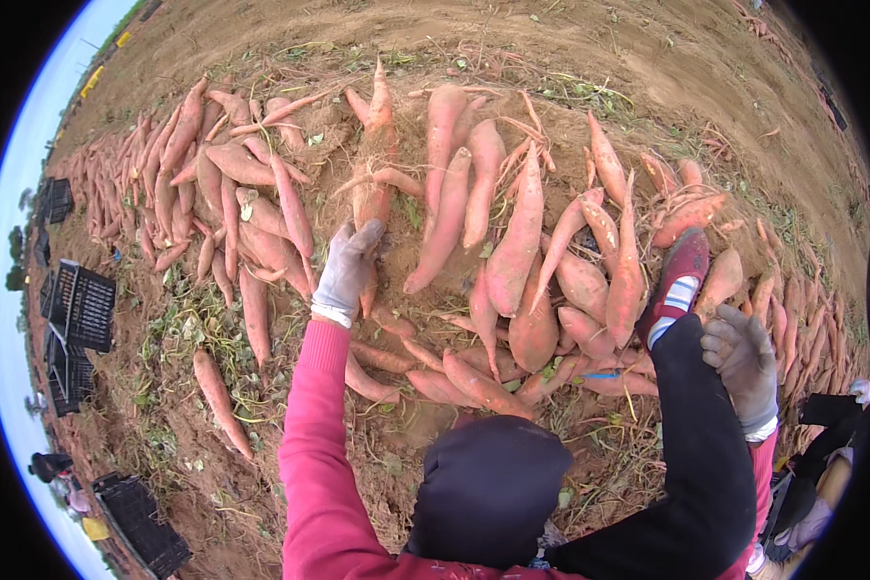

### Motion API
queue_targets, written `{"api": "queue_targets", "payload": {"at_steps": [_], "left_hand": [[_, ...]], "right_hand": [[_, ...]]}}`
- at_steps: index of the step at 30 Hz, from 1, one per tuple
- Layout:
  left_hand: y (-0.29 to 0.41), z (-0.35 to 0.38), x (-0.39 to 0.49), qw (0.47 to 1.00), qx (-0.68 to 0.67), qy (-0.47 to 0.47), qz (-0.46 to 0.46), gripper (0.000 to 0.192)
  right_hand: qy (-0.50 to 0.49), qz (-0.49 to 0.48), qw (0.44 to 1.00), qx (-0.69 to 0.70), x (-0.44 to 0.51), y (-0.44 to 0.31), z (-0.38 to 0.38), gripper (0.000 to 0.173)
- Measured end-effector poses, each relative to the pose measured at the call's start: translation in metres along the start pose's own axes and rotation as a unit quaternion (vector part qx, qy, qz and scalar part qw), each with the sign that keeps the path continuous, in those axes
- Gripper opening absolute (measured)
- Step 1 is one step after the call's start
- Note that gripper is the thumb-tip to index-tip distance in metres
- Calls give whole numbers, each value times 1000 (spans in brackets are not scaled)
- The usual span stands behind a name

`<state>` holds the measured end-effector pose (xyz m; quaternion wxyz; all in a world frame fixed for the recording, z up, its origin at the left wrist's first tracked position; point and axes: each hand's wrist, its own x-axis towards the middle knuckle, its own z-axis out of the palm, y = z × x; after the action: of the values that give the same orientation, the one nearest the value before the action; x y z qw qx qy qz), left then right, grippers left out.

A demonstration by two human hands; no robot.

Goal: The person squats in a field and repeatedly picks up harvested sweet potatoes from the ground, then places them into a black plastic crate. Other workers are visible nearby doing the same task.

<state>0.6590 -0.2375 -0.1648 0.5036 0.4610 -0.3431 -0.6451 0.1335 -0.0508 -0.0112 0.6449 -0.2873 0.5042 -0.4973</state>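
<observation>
My left hand [346, 270], in a pale work glove, grips the lower part of a long sweet potato [375, 145] with thin roots and soil on it. Part of that root is hidden behind my fingers. My right hand [743, 362], in a soiled glove, hovers beside my right leg with fingers loosely bent and apart. Nothing shows in it. Close to its fingertips lies a short sweet potato [721, 279]. Between my hands spreads a pile of sweet potatoes, among them a thick one [518, 246] and a slender one [442, 225].
My right shoe [681, 272] stands among the roots, and my dark-clad knee [489, 486] is bent below. More sweet potatoes [109, 181] are heaped to the left. Black plastic crates [83, 304] stand at far left. Another person [826, 464] is partly visible at lower right.
</observation>
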Motion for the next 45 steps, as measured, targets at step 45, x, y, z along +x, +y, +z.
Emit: {"api": "queue_targets", "payload": {"at_steps": [45], "left_hand": [[3,534,-209,421,599,-454,508,50]], "right_hand": [[447,-91,860,229,-482,87,-61,44]]}}
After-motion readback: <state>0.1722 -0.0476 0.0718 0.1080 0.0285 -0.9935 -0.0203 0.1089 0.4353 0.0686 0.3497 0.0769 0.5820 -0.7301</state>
